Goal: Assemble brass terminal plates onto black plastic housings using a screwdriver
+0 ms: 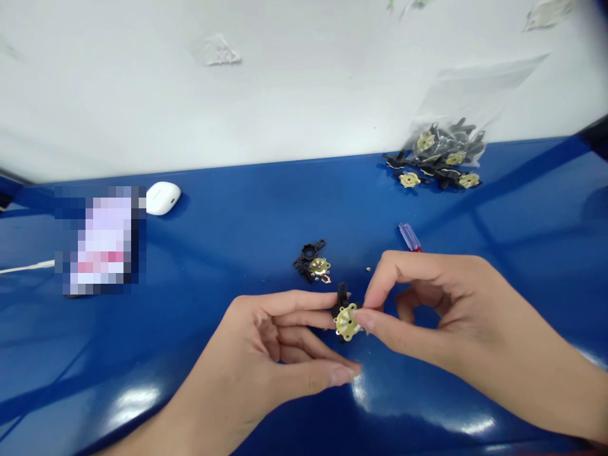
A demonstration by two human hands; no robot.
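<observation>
A small black plastic part with a brass-coloured round plate is pinched between the thumb and index finger of my right hand. The plate has lobed edges and a hole in its middle, and a black stem points up behind it. From the left, my left hand reaches its outstretched fingertips to the part's side, its thumb apart below. Just beyond lie a black housing, a loose brass plate and a small copper-coloured clip. A screwdriver handle shows behind my right hand; its shaft is hidden.
At the back right, a clear plastic bag holds similar black and brass parts, with several more in front of it. A white earbud case and a blurred-out phone-like object lie left on the blue table.
</observation>
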